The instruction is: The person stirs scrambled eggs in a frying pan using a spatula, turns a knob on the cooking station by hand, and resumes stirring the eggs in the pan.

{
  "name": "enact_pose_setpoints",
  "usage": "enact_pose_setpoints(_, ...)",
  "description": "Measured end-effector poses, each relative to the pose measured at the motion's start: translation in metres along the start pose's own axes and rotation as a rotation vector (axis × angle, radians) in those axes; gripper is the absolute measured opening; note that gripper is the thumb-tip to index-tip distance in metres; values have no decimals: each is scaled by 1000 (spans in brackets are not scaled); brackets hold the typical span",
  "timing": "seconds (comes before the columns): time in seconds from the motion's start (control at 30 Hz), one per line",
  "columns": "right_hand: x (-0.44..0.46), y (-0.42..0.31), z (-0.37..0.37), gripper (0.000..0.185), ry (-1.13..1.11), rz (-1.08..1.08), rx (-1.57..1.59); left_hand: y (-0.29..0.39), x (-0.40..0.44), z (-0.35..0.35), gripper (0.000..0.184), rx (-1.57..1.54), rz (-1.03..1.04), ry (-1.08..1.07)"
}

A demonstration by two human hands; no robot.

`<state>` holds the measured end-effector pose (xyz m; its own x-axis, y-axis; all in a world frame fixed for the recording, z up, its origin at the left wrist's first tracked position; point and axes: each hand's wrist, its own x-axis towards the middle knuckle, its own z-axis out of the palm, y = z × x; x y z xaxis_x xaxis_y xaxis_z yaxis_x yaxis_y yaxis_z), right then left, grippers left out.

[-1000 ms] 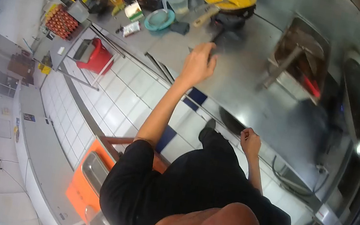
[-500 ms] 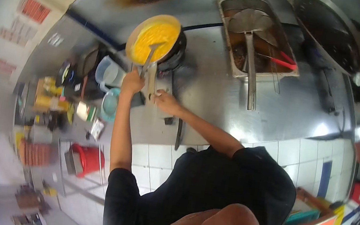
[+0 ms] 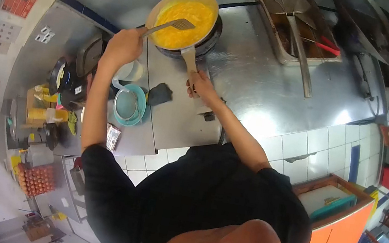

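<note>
My left hand (image 3: 124,48) is closed around the handle of a slotted spatula (image 3: 184,24), held nearly level. Its blade is over the left-to-middle part of the pan, and I cannot tell whether it touches the egg. Yellow beaten egg (image 3: 175,38), partly lumpy on top, covers the inside of a light-coloured frying pan (image 3: 213,4). My right hand (image 3: 202,89) grips the pan's beige handle (image 3: 189,61). Beneath the pan, a dark burner or second pan (image 3: 213,42) is partly hidden.
Right of the pan, a metal tray (image 3: 287,60) of dark liquid holds a long-handled strainer (image 3: 299,51) and a red-handled tool (image 3: 329,47). A sieve on a turquoise bowl (image 3: 139,121) and a dark cloth (image 3: 160,95) lie to the left. Stacked eggs (image 3: 35,180) stand lower left.
The view has shifted and come closer to the pan. The left hand has swung outward to the left, turning the spatula from upright to crosswise. The right hand remains on the pan handle.
</note>
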<state>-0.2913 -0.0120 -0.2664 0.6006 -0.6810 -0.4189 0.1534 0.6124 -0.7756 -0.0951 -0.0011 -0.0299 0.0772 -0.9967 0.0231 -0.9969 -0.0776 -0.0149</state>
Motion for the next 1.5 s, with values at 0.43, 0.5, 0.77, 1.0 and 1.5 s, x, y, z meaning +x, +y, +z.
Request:
enact_pose_setpoints(0.43, 3, 5, 7, 29, 90, -158, -281, 23, 35, 99, 30, 24, -65, 90)
enact_pose_setpoints(0.5, -2, -1, 9, 28, 101, -147, -308, 15, 55, 118, 24, -5, -47, 164)
enact_pose_setpoints(0.77, -9, -12, 4, 32, 111, -145, -346, -25, 96, 115, 26, -37, -130, 135)
enact_pose_setpoints(1.0, -11, -17, 3, 31, 175, -192, -476, -90, 85, 53, 28, -117, -73, 52)
enact_pose_setpoints(1.5, -3, -21, -20, 30, 92, -186, -469, -79, 168, 112, 29, -170, 36, 46)
